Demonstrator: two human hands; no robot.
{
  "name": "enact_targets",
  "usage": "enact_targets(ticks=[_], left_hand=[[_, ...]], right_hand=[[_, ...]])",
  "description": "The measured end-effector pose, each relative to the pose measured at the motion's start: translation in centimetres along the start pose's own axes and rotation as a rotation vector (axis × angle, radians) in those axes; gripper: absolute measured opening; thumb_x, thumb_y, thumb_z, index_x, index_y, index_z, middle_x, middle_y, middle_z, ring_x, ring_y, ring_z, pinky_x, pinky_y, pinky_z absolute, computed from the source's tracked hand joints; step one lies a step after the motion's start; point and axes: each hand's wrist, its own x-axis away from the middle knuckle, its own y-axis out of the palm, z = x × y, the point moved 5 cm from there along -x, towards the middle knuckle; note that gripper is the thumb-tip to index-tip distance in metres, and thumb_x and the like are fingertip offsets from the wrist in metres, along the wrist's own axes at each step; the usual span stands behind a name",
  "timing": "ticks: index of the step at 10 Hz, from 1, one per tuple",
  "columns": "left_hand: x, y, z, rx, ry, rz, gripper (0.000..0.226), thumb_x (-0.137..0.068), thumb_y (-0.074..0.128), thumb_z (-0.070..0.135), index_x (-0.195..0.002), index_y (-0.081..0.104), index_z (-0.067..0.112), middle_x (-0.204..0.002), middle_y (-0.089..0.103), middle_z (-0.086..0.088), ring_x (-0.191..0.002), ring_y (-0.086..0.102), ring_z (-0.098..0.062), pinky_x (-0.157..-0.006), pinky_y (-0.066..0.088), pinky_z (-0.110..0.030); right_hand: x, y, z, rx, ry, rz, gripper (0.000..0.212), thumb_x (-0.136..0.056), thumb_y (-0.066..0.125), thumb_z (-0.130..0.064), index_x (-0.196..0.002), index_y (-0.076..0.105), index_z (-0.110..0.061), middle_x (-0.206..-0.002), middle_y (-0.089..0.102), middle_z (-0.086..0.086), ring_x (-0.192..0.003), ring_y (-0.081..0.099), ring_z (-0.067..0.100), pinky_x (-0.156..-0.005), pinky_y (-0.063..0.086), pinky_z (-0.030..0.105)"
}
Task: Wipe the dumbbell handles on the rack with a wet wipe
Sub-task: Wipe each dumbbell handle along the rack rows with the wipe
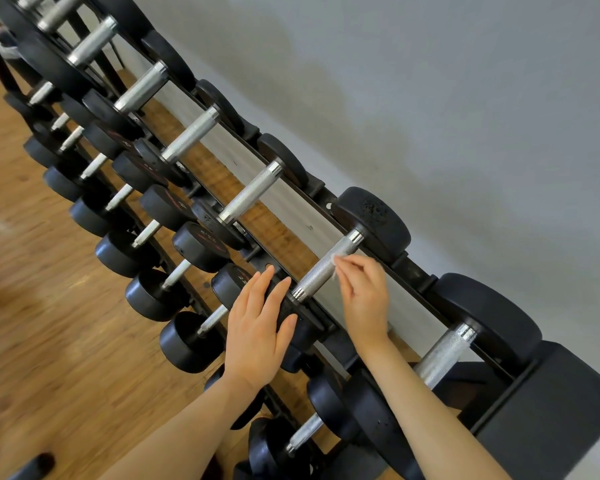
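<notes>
A black rack (pixel 413 268) runs diagonally and carries rows of black dumbbells with knurled silver handles. My right hand (pixel 362 292) pinches a small white wet wipe (pixel 336 259) against the silver handle (pixel 321 271) of a top-row dumbbell, near its middle. My left hand (pixel 257 327) lies flat with fingers apart on that dumbbell's near black head (pixel 286 310), holding nothing. The neighbouring handle (pixel 442 355) is to the right, and another handle (pixel 250 197) to the left.
Lower tiers hold smaller dumbbells (pixel 184 341) over a wooden floor (pixel 49 341). A grey wall (pixel 430 98) stands behind the rack. The rack's black end frame (pixel 548 410) is at the lower right.
</notes>
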Motion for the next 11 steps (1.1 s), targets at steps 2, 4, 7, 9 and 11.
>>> enact_targets(ticks=[2,4,7,9,11], left_hand=[[0.0,0.0,0.1,0.008,0.001,0.006,0.053,-0.098,0.035,0.046,-0.147,0.037,0.027,-0.159,0.028,0.000,-0.147,0.024,-0.026,-0.114,0.022,-0.046],[0.1,0.0,0.0,0.010,0.006,0.013,0.051,-0.098,0.035,0.046,-0.147,0.035,0.028,-0.158,0.029,-0.001,-0.146,0.024,-0.026,-0.113,0.023,-0.047],[0.1,-0.1,0.1,0.012,0.008,0.031,0.051,-0.098,0.037,0.044,-0.146,0.037,0.028,-0.157,0.031,-0.001,-0.145,0.026,-0.027,-0.112,0.026,-0.047],[0.1,0.0,0.0,0.002,0.009,0.030,0.051,-0.098,0.036,0.045,-0.146,0.035,0.029,-0.158,0.029,0.000,-0.145,0.025,-0.026,-0.112,0.024,-0.046],[0.1,0.0,0.0,0.001,0.004,0.022,0.051,-0.098,0.036,0.044,-0.146,0.037,0.027,-0.158,0.030,-0.001,-0.145,0.025,-0.026,-0.112,0.025,-0.048]], right_hand=[[0.3,-0.3,0.6,-0.109,0.098,-0.034,0.023,-0.093,0.060,-0.008,-0.114,0.066,-0.001,-0.107,0.055,-0.008,-0.102,0.054,-0.008,-0.084,0.045,0.007],[-0.7,-0.8,1.0,-0.052,0.181,0.038,0.037,-0.092,0.062,-0.006,-0.129,0.059,-0.005,-0.115,0.056,0.003,-0.105,0.055,0.001,-0.088,0.045,0.007],[-0.7,-0.7,0.2,-0.201,0.142,0.014,0.026,-0.093,0.059,-0.009,-0.116,0.064,0.002,-0.110,0.049,-0.013,-0.105,0.052,-0.011,-0.085,0.044,0.004],[-0.3,-0.1,0.2,-0.214,0.159,-0.028,0.032,-0.099,0.051,-0.028,-0.113,0.066,-0.003,-0.108,0.055,-0.014,-0.101,0.054,-0.009,-0.086,0.044,0.008],[0.0,0.3,1.3,-0.316,0.344,0.005,0.043,-0.098,0.048,-0.042,-0.108,0.068,-0.006,-0.099,0.057,-0.020,-0.097,0.054,-0.013,-0.083,0.040,0.007]])
